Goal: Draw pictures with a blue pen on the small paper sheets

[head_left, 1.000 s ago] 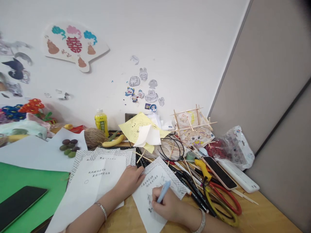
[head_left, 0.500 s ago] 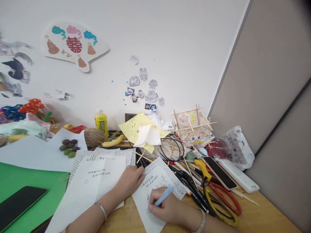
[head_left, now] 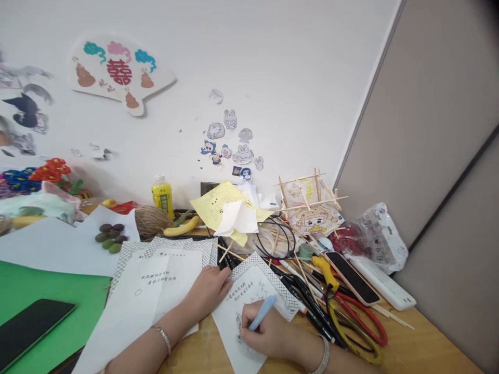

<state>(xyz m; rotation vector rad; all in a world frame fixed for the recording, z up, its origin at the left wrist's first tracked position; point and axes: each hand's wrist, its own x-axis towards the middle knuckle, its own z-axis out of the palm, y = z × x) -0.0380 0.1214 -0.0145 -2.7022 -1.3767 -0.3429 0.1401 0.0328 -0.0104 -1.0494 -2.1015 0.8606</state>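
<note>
My right hand (head_left: 265, 326) is closed round a light blue pen (head_left: 263, 312), its lower end hidden by my fingers. It rests on a white sheet (head_left: 230, 326) with a crosshatched border, handwritten characters and a leafy line drawing. Some dark sketch lines show just left of my fingers. At that sheet's upper left edge, my left hand (head_left: 212, 288) lies palm down, fingers laid flat and thumb pointing right. Under my left wrist is another lettered sheet (head_left: 144, 306), stacked on bordered paper.
A black phone (head_left: 37, 324) lies on a green sheet (head_left: 89, 296) at left. Right of the drawing are black markers (head_left: 312, 306), scissors with red handles (head_left: 368, 317), a pink-edged phone (head_left: 353, 278) and a white power strip (head_left: 384, 283). Behind stand a yellow bottle (head_left: 162, 197) and a stick frame (head_left: 312, 202).
My right hand has shifted very slightly right, and the pen tilts a little differently. More dark lines show beside its fingers. My left hand stays in place.
</note>
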